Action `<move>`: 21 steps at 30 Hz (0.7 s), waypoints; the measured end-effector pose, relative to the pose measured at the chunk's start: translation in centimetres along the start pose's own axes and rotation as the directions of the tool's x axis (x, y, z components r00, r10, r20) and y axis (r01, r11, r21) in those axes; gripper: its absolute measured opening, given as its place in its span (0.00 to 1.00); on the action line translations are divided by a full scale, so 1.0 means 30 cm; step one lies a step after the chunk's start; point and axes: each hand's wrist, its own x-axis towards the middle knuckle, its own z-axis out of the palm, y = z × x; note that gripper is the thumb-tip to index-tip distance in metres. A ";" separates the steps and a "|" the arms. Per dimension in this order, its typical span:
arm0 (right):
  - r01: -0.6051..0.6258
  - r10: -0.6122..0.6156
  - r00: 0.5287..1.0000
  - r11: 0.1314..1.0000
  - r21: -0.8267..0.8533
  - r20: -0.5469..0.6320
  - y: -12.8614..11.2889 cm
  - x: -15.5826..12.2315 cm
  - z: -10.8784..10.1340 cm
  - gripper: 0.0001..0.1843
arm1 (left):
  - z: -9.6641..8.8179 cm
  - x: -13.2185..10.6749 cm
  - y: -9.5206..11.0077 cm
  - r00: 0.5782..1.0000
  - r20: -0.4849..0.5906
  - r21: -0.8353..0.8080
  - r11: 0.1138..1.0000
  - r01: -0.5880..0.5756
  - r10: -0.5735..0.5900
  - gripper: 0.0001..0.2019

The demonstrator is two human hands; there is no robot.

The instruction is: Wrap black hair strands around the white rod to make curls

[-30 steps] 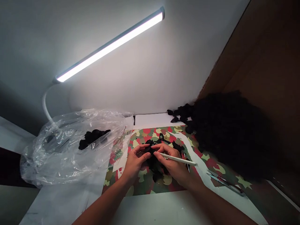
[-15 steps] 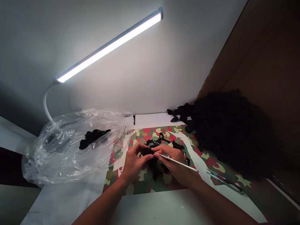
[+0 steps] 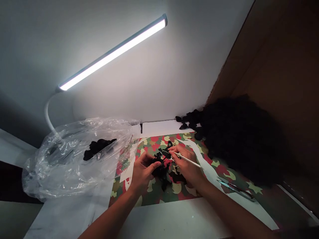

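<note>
Between the thumb and fingers of my left hand (image 3: 144, 170) is a dark, crumpled piece (image 3: 157, 168), which looks soft; its exact kind I cannot make out. My right hand (image 3: 187, 163) pinches a thin white stick (image 3: 188, 160) near its far end, and the rest slants down to the right over the hand. The stick's tip is by small black scraps (image 3: 164, 152) on a camouflage-patterned sheet (image 3: 159, 196). More black bits lie under and between both hands, partly hidden by my right hand.
A large black heap (image 3: 239, 139) stands at the right against a brown board (image 3: 274, 66). Scissors (image 3: 236, 189) lie right of my right hand. At left, a clear plastic bag (image 3: 69, 176) holds black pieces (image 3: 98, 148). A lit tube lamp (image 3: 114, 53) hangs above.
My right hand with the stick has moved away from my left hand, up and to the right, opening a gap. The dark piece stays in my left hand. The view has shifted slightly.
</note>
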 end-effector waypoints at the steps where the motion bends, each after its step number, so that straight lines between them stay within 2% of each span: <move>1: -0.024 0.024 0.999 1.000 -0.008 0.044 0.008 0.007 -0.004 0.11 | -0.001 0.003 0.000 1.000 0.013 -0.011 1.000 0.009 -0.009 0.16; 4: -0.015 0.000 0.978 0.997 0.073 0.209 0.027 0.017 -0.007 0.13 | -0.011 0.015 -0.009 0.999 0.048 -0.035 0.999 0.023 -0.021 0.17; 7: 0.069 -0.113 0.972 0.976 0.209 0.207 0.024 0.014 -0.001 0.10 | -0.020 0.023 -0.019 0.998 0.064 -0.025 0.999 0.024 -0.023 0.17; 9: 0.091 -0.139 0.971 0.968 0.234 0.197 0.011 0.010 0.003 0.10 | -0.021 0.024 -0.022 0.997 0.070 0.006 0.999 0.031 -0.031 0.18; 13: 0.037 -0.063 0.964 0.994 0.108 0.257 -0.010 0.000 0.009 0.14 | -0.016 0.015 -0.021 0.996 0.081 0.073 0.997 0.039 -0.045 0.18; 15: 0.051 -0.056 0.964 0.998 0.026 0.260 -0.010 -0.003 0.011 0.14 | -0.014 0.011 -0.019 0.995 0.087 0.098 0.994 0.039 -0.047 0.18; 18: 0.157 -0.143 0.954 0.987 -0.034 0.262 0.005 -0.003 0.014 0.11 | -0.014 0.009 -0.016 0.994 0.094 0.117 0.992 0.043 -0.054 0.18; 21: 0.296 -0.270 0.920 0.954 -0.053 0.282 0.027 -0.002 0.023 0.10 | -0.015 0.009 -0.014 0.992 0.112 0.139 0.989 0.043 -0.059 0.18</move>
